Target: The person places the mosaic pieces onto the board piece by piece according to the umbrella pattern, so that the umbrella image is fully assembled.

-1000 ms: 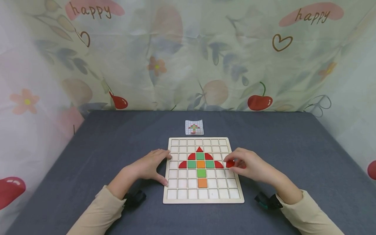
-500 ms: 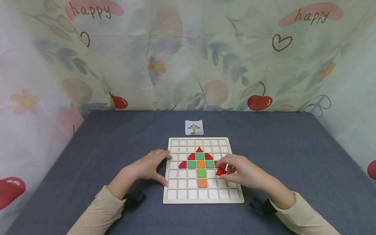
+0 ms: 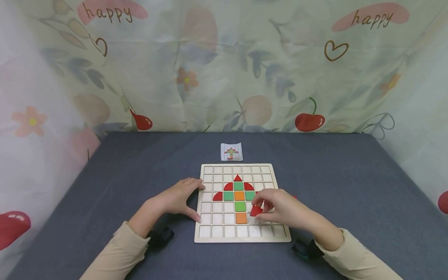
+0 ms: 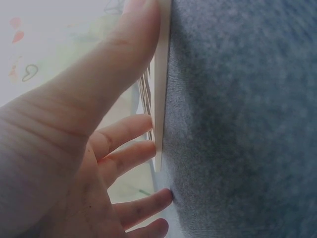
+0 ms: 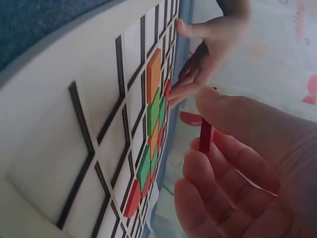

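A wooden grid board (image 3: pixel 241 240) lies on the table with red, green and orange tiles in an arrow-like shape. My left hand (image 3: pixel 176 196) rests at the board's left edge, thumb and fingers spread; the left wrist view shows the thumb (image 4: pixel 141 34) against the rim. Over the lower right cells, my right hand (image 3: pixel 287 208) pinches a red tile (image 3: pixel 256 210) between thumb and fingers. In the right wrist view that tile (image 5: pixel 206 135) appears edge-on, above the board; its full outline is partly covered. The orange tile (image 3: pixel 241 217) lies just left of it.
A small paper card (image 3: pixel 231 152) with a printed tile pattern lies behind the board. Right of the board, a bit of red (image 3: pixel 295 196) shows past my right hand, mostly hidden. Dark cloth (image 3: pixel 157 155) covers the table, with a patterned curtain (image 3: pixel 224 77) behind.
My right hand has moved left and toward the front of the board with the red tile, from the right edge to beside the orange tile. The left hand stays in place.
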`<state>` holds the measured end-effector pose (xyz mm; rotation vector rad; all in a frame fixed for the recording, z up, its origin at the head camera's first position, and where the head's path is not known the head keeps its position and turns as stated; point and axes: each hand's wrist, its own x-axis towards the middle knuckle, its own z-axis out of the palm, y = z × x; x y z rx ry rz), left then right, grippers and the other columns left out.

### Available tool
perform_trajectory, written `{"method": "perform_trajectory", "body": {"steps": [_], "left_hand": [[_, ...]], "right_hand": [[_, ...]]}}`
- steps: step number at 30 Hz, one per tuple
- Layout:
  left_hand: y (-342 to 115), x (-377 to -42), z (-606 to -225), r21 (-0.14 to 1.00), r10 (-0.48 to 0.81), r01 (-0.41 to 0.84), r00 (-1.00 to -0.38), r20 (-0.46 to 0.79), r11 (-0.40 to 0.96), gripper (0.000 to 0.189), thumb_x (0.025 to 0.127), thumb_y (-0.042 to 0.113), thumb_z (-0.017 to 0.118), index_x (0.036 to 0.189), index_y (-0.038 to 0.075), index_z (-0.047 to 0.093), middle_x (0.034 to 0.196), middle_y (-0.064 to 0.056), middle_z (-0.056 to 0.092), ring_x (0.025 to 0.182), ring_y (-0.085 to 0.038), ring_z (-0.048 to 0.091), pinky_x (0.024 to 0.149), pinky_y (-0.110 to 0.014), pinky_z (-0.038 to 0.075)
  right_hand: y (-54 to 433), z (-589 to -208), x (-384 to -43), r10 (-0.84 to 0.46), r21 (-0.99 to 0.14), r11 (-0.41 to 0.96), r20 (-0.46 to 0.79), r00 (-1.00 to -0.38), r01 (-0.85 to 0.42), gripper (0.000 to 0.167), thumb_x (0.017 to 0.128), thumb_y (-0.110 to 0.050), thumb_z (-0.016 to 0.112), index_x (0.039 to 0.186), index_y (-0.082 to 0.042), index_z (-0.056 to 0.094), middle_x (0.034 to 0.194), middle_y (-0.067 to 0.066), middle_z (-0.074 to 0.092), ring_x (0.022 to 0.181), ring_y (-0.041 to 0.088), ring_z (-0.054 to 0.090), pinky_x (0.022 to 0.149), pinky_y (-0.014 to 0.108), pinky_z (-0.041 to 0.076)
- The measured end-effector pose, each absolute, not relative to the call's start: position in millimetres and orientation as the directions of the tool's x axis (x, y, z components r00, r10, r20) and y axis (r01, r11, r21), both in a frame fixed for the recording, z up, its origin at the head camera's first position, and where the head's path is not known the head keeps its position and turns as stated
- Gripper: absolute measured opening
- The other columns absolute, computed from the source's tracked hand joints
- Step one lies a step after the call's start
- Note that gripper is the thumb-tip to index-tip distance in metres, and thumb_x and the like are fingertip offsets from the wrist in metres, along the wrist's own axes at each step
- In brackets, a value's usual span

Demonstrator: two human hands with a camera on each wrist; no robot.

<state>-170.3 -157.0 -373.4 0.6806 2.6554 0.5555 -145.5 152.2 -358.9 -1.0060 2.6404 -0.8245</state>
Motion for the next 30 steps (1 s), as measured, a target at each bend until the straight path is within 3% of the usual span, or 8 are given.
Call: {"method": "perform_trajectory", "body": {"steps": [18,30], "left_hand": [[-157.8,-171.1,-375.8,0.448,0.520,0.389,-0.825,-0.220,0.805,0.087,0.062,0.045,0.083,0.132,0.008,0.045,0.146,-0.014,0.038,0.137,-0.035,0.030,0.111,-0.052,0.028],[-158.1,-171.0,-376.2,0.448,0.522,0.391,-0.825,-0.216,0.804,0.087,0.062,0.045,0.083,0.131,0.008,0.046,0.145,-0.014,0.039,0.137,-0.034,0.031,0.111,-0.051,0.028]], "right_hand": [[132.1,-372.2,-138.6,-0.752,-0.575,0.548,-0.021,-0.658,-0.608,0.018,0.077,-0.017,0.076,0.094,-0.015,0.070,0.082,-0.008,0.061,0.066,0.000,0.049,0.060,0.014,0.044],[122.7,-377.7,-133.2,-0.759,-0.546,0.561,-0.040,-0.649,-0.622,0.018,0.078,-0.017,0.073,0.096,-0.019,0.071,0.081,-0.011,0.057,0.072,0.002,0.048,0.061,0.013,0.041]]}}
